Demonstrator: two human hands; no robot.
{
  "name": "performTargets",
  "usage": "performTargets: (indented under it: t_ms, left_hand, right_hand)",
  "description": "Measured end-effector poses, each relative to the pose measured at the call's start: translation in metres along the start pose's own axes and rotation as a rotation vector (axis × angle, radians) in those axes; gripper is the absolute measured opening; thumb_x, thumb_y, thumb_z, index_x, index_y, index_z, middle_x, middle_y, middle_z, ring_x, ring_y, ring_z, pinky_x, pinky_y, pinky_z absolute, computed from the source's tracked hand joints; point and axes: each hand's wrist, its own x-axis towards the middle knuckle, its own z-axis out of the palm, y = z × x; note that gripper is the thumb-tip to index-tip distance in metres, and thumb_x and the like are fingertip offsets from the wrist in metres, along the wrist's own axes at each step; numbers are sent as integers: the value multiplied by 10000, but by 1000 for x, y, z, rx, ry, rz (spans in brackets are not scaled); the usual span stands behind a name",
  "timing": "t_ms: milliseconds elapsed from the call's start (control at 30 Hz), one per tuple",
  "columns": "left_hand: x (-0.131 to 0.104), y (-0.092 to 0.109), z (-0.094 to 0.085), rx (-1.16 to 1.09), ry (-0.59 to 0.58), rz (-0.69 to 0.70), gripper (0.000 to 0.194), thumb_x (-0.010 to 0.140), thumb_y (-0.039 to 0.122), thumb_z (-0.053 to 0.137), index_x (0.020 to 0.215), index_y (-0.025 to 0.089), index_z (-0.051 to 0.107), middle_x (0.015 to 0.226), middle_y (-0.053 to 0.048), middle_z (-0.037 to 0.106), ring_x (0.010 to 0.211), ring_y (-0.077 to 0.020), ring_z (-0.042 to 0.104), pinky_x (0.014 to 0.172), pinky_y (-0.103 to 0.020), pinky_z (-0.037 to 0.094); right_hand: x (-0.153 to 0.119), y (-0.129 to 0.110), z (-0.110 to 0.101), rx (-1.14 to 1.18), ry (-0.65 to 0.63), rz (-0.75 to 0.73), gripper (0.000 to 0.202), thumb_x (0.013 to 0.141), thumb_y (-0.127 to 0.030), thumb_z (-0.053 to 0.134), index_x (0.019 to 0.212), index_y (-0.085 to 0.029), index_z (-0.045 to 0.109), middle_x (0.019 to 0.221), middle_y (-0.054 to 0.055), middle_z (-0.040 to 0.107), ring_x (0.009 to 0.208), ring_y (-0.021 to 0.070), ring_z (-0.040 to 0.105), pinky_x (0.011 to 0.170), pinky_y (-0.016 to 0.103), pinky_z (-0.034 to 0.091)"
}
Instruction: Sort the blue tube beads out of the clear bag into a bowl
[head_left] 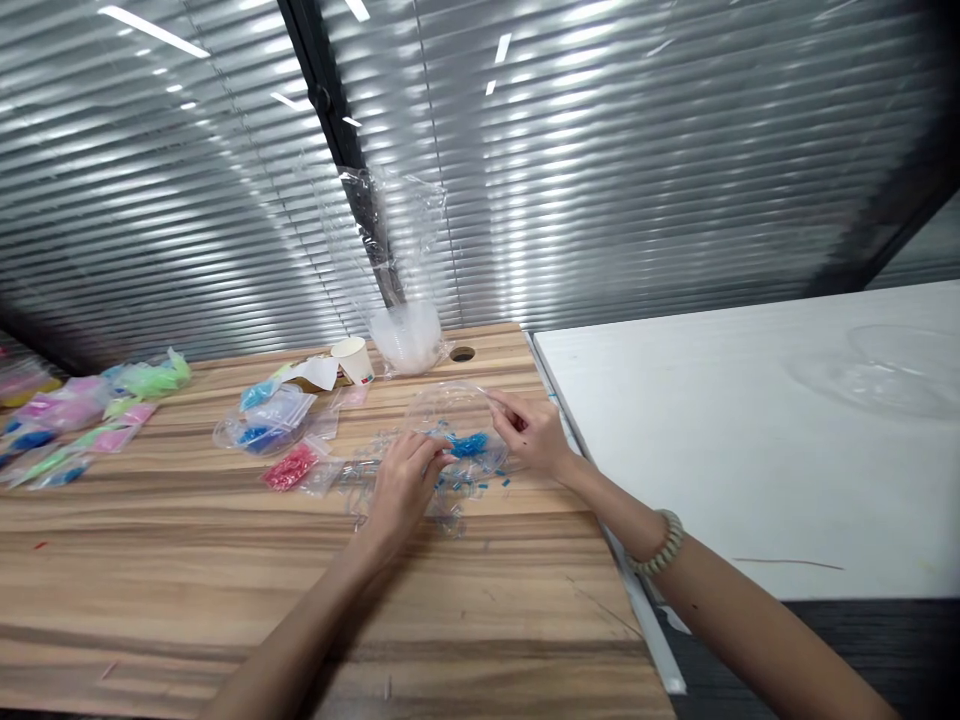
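Note:
Blue tube-like pieces [469,445] lie in a small heap between my hands, with several loose ones scattered just in front on the wooden table [450,640]. My right hand [529,432] pinches the rim of a thin clear round lid or dish [450,392] at its right side. My left hand [409,475] is beside the heap, its thumb and fingers pressed together; what they hold, if anything, is too small to make out. Clear plastic pieces [360,485] lie around and partly under my left hand.
A bag of red pieces [291,467] and a clear container with blue pieces [259,437] lie left of my hands. Behind stand a paper cup [352,360] and a bagged white tub [409,338]. Colourful bags [75,405] lie far left. A white table [720,440] adjoins at right.

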Motion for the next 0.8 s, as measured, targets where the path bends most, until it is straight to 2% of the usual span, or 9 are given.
performTargets:
  t_ms: [300, 800]
  left_hand:
    - [0, 2, 0, 15, -9, 35, 231, 953, 279, 412, 881, 166, 600, 776, -35, 627, 755, -166, 551, 680, -276, 402]
    - [0, 5, 0, 12, -91, 41, 222, 947, 283, 428, 878, 168, 605, 763, -32, 621, 739, -165, 541, 689, -284, 383]
  right_hand:
    - [0, 1, 1, -11, 0, -6, 287, 872, -208, 451, 1036, -101, 662, 501, -39, 508, 432, 63, 407, 480, 186, 333]
    - [-1, 0, 1, 3, 4, -20, 274, 864, -186, 465, 1030, -96, 663, 507, -38, 520, 430, 62, 407, 474, 185, 331]
